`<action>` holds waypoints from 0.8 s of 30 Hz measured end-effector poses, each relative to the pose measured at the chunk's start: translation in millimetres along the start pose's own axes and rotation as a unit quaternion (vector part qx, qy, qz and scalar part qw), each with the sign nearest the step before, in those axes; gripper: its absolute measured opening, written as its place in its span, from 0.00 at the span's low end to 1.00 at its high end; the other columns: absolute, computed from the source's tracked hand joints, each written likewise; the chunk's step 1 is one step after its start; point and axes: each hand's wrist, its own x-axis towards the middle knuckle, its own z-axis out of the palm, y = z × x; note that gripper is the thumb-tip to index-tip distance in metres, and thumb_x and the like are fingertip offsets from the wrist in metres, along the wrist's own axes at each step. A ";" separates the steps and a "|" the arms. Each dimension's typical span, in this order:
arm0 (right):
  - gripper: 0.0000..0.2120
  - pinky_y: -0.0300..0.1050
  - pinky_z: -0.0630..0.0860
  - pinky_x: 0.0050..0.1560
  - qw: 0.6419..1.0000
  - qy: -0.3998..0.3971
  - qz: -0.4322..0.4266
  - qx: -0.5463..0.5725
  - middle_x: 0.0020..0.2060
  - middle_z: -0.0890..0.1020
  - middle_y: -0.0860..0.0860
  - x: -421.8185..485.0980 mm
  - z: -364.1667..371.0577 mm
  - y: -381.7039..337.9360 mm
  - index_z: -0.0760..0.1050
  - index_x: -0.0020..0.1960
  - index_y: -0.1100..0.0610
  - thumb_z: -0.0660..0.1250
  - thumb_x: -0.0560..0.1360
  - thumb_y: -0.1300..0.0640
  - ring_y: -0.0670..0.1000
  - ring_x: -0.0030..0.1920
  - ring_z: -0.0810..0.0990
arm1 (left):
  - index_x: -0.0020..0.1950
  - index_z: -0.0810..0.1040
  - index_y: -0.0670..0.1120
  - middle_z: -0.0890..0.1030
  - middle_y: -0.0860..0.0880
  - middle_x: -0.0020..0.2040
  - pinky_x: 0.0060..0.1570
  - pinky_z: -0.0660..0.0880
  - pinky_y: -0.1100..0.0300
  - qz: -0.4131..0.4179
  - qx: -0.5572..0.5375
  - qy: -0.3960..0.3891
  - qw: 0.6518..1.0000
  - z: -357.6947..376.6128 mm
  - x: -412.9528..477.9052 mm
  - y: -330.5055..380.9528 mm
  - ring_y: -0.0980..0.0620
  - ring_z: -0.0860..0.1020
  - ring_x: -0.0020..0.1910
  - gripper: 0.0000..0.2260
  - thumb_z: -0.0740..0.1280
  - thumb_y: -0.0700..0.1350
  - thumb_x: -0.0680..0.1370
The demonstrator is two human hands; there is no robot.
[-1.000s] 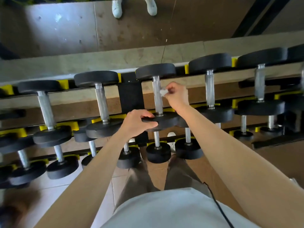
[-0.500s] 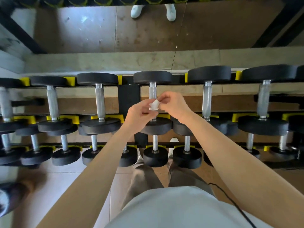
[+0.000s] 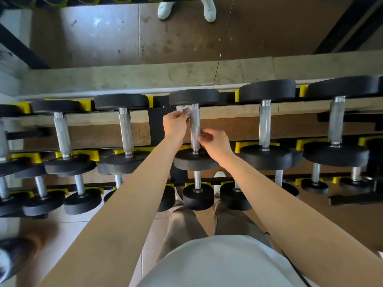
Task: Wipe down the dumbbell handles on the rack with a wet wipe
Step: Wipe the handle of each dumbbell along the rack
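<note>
The left hand point(image 3: 176, 121) is pinching the wet wipe point(image 3: 182, 108) against the far end of a top-row dumbbell handle point(image 3: 194, 125), the right hand point(image 3: 215, 142) curling beside its near end, grip unclear; wrapping the wipe fully round would be cleaning better.

Most of the wet wipe point(image 3: 182, 108) is buried inside the left grip point(image 3: 175, 123); only a crumpled white corner shows beside the handle point(image 3: 195, 125). The right grip point(image 3: 216, 145) curls at the handle's lower end, and whether its fingertips actually hold the metal cannot be told. Both forearms cover parts of the lower row of dumbbells point(image 3: 198, 195). The top edge cuts off a pair of white shoes point(image 3: 165, 9). A dark shoe point(image 3: 14, 257) at lower left is blurred and cropped by the left edge.
</note>
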 end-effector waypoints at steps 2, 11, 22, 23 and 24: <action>0.14 0.39 0.74 0.54 1.000 0.003 0.000 0.005 0.54 0.84 0.51 -0.8 0.5 2.4 0.79 0.64 0.56 0.69 0.79 0.56 0.44 0.51 0.79 | 0.44 0.84 0.40 0.83 0.41 0.42 0.46 0.76 0.56 0.028 0.032 0.009 0.999 0.4 -0.8 -3.9 0.51 0.78 0.40 0.13 0.68 0.48 0.81; 0.13 0.39 0.78 0.51 1.000 0.028 -0.012 -0.008 0.51 0.84 0.50 -2.5 4.0 7.4 0.79 0.62 0.57 0.69 0.78 0.55 0.45 0.49 0.81 | 0.29 0.73 0.51 0.71 0.54 0.26 0.32 0.65 0.64 0.108 0.291 -0.072 0.948 -34.2 -18.5 -37.0 0.58 0.70 0.27 0.18 0.73 0.49 0.77; 0.15 0.39 0.80 0.55 0.994 0.039 -0.045 0.093 0.52 0.83 0.46 -18.1 -4.5 -5.4 0.79 0.60 0.55 0.70 0.75 0.65 0.42 0.51 0.82 | 0.48 0.85 0.44 0.83 0.50 0.42 0.41 0.74 0.62 0.076 0.145 -0.141 0.976 -47.2 -22.2 -26.0 0.55 0.79 0.39 0.04 0.73 0.44 0.77; 0.17 0.38 0.80 0.55 0.990 0.007 -0.046 0.130 0.54 0.83 0.46 -19.7 -6.8 -9.1 0.78 0.63 0.54 0.71 0.75 0.65 0.42 0.52 0.82 | 0.50 0.85 0.44 0.84 0.48 0.44 0.43 0.77 0.61 0.071 0.095 -0.145 0.982 -46.1 -23.4 -23.1 0.54 0.82 0.41 0.04 0.72 0.42 0.78; 0.19 0.39 0.81 0.54 0.986 -0.020 -0.047 0.159 0.55 0.83 0.46 -19.9 -8.9 -12.3 0.77 0.64 0.54 0.71 0.75 0.65 0.43 0.53 0.83 | 0.52 0.85 0.43 0.86 0.47 0.46 0.46 0.80 0.61 0.061 0.050 -0.155 0.985 -44.9 -24.9 -20.5 0.52 0.84 0.45 0.05 0.71 0.41 0.79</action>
